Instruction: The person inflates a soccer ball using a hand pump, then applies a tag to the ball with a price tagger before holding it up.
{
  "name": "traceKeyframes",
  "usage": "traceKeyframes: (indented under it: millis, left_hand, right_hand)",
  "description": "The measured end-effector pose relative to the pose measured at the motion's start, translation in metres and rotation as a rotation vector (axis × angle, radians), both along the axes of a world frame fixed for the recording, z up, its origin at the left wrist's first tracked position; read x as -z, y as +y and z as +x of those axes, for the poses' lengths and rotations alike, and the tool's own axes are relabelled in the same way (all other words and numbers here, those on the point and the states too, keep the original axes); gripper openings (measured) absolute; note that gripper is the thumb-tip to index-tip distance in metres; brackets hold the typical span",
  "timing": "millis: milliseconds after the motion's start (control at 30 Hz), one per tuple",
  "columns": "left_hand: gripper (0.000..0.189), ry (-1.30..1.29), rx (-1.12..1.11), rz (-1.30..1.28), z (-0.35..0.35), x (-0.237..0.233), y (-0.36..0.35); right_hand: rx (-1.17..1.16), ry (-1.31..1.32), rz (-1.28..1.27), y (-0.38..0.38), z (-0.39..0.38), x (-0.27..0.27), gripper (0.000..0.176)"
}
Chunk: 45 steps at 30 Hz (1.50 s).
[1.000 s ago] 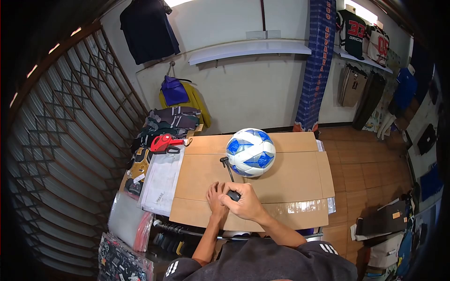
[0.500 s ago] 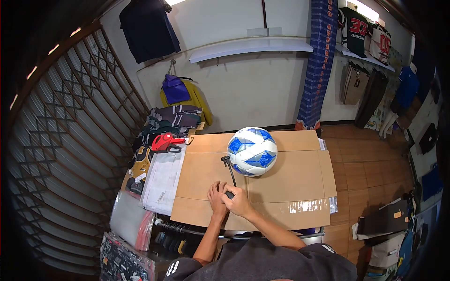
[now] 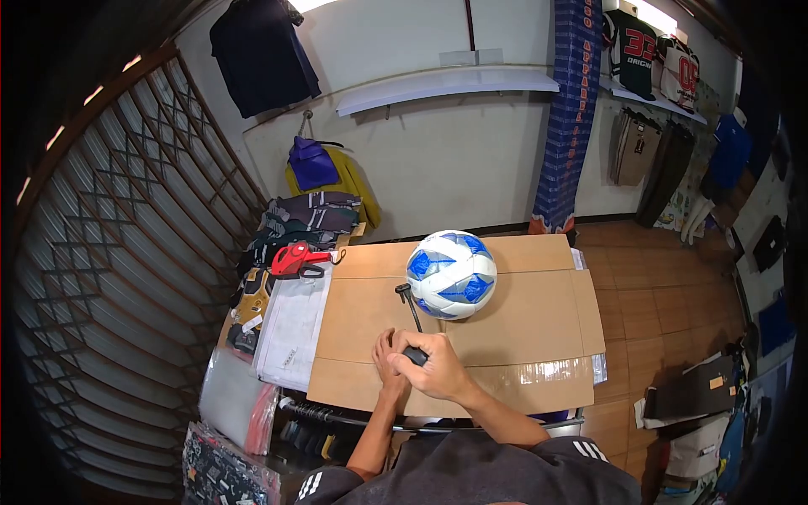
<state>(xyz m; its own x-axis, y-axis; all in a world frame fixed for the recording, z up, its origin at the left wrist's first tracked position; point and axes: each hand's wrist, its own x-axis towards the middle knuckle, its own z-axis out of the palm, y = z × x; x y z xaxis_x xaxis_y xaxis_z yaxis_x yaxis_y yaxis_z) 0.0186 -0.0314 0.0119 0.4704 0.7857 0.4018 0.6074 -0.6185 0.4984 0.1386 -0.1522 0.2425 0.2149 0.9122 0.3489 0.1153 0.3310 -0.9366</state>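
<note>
The black grip of the hand pump (image 3: 415,355) is clamped in the curled fingers of the right hand (image 3: 438,370), which has been drawn slightly back from half a second ago. This suggests the return of a stroke. The left hand (image 3: 389,362) is kept alongside, fingers together; whether the grip is clasped cannot be told. The pump lies on the cardboard sheet (image 3: 522,320), its far end beside the unmoved football (image 3: 451,274).

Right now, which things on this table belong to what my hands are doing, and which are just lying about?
In use: slim black hand pump, gripped by the right hand with the left hand against it; blue-and-white football beside the pump's far end.
Lying about: red handheld tool; white plastic-wrapped packets; stack of folded dark clothes.
</note>
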Motion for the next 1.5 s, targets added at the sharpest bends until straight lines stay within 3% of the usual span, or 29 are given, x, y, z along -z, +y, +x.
traceKeyframes:
  millis: [200,400,667,900,1100,1367,1500]
  left_hand:
    - [0.053,-0.017,-0.037,0.021,0.003,0.013,0.003]
    - [0.051,0.004,-0.024,0.002,0.002,0.009,0.004]
    - [0.049,-0.047,-0.003,0.062,0.000,0.013,0.005]
    - [0.053,0.014,-0.011,0.027,0.002,-0.011,-0.004]
    - [0.053,-0.080,0.005,-0.111,0.000,0.007,0.004]
    - [0.054,-0.012,-0.023,-0.008,0.001,0.011,0.004]
    - [0.052,0.014,-0.019,0.037,0.000,0.015,0.006]
  right_hand:
    - [0.068,0.085,-0.005,0.034,-0.006,0.061,0.018]
    - [0.124,-0.028,-0.067,0.046,-0.012,0.122,0.019]
    - [0.113,-0.080,-0.085,0.034,-0.015,0.112,0.020]
    - [0.017,-0.007,0.028,-0.009,-0.005,-0.005,0.018]
    - [0.104,0.111,0.025,0.027,-0.007,0.051,0.017]
    - [0.172,0.017,-0.054,0.049,-0.013,0.129,0.018]
    - [0.188,0.006,-0.064,0.045,-0.015,0.125,0.019]
